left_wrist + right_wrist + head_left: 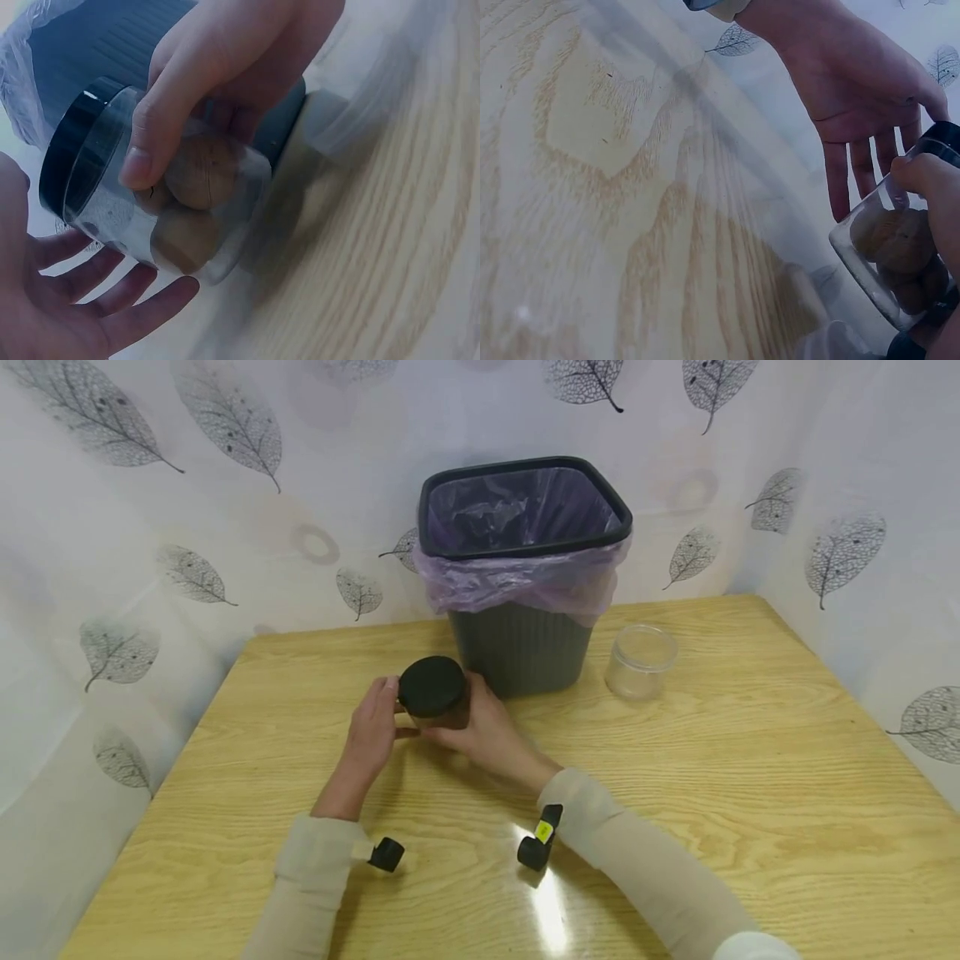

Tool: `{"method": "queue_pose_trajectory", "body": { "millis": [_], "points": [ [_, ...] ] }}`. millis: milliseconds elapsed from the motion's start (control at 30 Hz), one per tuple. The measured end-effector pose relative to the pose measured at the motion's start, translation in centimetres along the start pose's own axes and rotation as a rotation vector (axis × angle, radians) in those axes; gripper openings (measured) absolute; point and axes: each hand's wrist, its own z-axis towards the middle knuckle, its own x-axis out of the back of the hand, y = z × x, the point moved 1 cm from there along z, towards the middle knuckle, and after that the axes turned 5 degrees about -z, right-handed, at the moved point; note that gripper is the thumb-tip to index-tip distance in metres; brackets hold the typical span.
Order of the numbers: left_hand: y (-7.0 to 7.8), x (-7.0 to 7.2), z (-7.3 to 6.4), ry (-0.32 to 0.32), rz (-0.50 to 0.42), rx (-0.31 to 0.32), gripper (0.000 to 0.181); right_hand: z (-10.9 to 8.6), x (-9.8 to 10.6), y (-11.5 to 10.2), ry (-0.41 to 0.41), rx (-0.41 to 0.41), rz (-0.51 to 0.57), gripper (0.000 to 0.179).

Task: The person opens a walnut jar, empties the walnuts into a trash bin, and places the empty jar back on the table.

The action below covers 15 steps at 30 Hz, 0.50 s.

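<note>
Jar (444,718), lid (432,685) up, long axis near-vertical. Your right hand (489,727) grips it; your left hand (372,724) flanks it, fingers extended.

Forearms (645,868) reach forward — left hand (371,727) with fingers extended, right hand (491,731) curled in a grip.

Nothing is legible, the yellow label (544,832) on the black device (533,853) included.

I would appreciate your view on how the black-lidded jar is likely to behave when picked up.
The black-lidded jar should feel stiff, as its clear wall shows no denting in the right hand. That smooth, glossy wall may be slippery. The round brown objects inside leave room to roll, so tilting could shift its balance.
</note>
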Motion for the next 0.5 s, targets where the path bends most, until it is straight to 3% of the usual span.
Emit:
{"method": "queue_pose_trajectory", "body": {
  "millis": [267,500],
  "points": [
    [1.0,-0.7,-0.1,-0.03,0.042,-0.038,0.053,-0.9,1.7,-0.5,0.008,0.035,0.005,0.09],
    [2.0,-1.4,-0.2,-0.044,0.116,-0.096,0.05,-1.2,3.5,-0.7,0.024,0.147,-0.151,0.091]
  ]
}}
